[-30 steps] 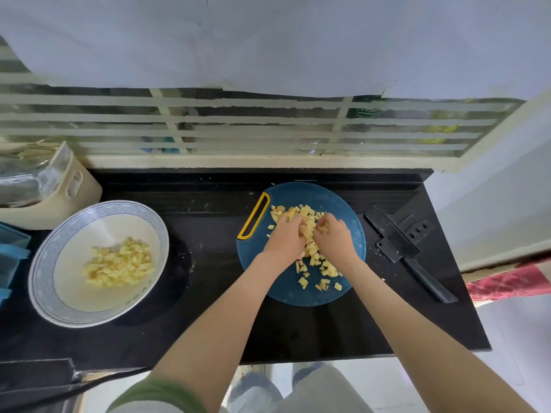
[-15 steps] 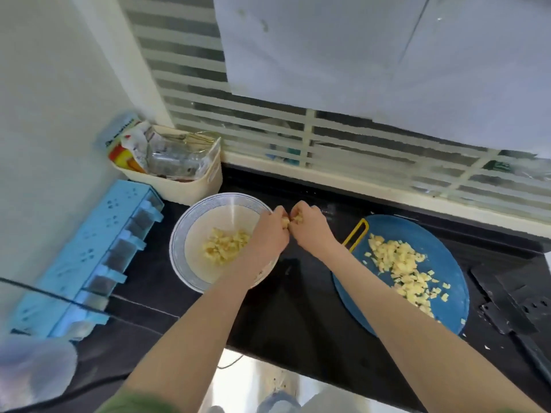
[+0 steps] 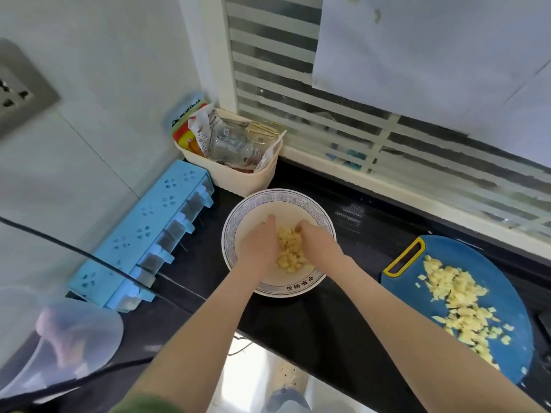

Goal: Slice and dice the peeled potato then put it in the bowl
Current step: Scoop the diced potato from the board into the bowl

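Head view hid the fingertips of both hands: the left hand (image 3: 258, 246) and right hand (image 3: 319, 242) reached into the bowl (image 3: 298, 291), fingers bent down on either side of the diced potato (image 3: 290, 252), so I could not tell whether they gripped any pieces or lay loose. The right forearm covered the near edge of the blue cutting board (image 3: 507, 275), right of the bowl. The potato was pale yellow, cut into small uneven cubes. It lay in 2 heaps: 1 inside the bowl between the 2 hands, and a second heap (image 3: 459, 296) on the 1 board. Behind the bowl stood 1 cream basket (image 3: 238, 181), and left of the bowl 1 blue organiser (image 3: 143, 234).
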Demonstrator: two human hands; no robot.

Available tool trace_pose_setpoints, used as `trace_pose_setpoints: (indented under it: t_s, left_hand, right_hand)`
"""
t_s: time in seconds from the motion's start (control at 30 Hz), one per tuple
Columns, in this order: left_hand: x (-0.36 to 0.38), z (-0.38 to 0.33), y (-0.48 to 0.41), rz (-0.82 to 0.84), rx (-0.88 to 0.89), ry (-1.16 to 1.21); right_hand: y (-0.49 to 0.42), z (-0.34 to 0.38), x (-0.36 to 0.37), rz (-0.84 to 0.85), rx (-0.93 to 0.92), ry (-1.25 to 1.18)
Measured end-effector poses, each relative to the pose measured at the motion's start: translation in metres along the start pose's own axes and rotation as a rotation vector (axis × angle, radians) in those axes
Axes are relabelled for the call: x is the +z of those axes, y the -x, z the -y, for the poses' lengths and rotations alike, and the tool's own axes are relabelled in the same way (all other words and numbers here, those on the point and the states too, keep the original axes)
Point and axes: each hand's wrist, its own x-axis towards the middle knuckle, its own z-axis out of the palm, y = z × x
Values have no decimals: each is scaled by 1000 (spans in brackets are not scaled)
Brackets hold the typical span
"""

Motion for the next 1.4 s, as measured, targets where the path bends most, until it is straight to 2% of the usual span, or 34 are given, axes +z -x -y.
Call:
trace_pose_setpoints:
  t_s: [0.13, 0.27, 0.37, 0.43, 0.53, 0.7, 0.77, 0.83, 0.93, 1.0, 1.07, 1.17, 1.23, 1.4]
  left_hand:
    - [0, -16, 0, -53, 49, 13]
    - [3, -39, 6, -43, 61, 4]
    - [7, -49, 8, -57, 79, -45]
    - [11, -59, 10, -56, 94, -73]
    - [21, -84, 16, -50, 109, -75]
    - [53, -138, 20, -55, 234, -32]
    - [71, -170, 27, 16, 305, 1]
    - [97, -205, 33, 138, 388, 3]
    - [131, -237, 30, 369, 407, -186]
    - [147, -252, 19, 452, 362, -318]
    - [157, -266, 5, 447, 357, -390]
    - [169, -285, -9, 453, 416, -528]
    - [173, -294, -11, 467, 437, -608]
    - [183, -305, -11, 550, 408, -573]
  right_hand:
    - [1, -2, 2, -55, -50, 80]
    - [5, -10, 10, -26, -134, 216]
    - [8, -13, 9, -26, -198, 156]
    - [11, -20, 8, 6, -217, 23]
    - [25, -42, -3, -73, -166, -216]
    - [56, -107, -34, -279, -22, -380]
    - [75, -159, -36, -349, 111, -368]
    - [99, -221, -37, -314, 310, -238]
    - [123, -289, -44, -87, 501, -70]
    - [120, -315, -50, 62, 474, 39]
    - [109, -326, -51, 131, 375, 144]
    - [100, -328, -46, 102, 231, 245]
    - [104, -327, -40, 63, 209, 185]
    - [116, -330, -33, 83, 198, 113]
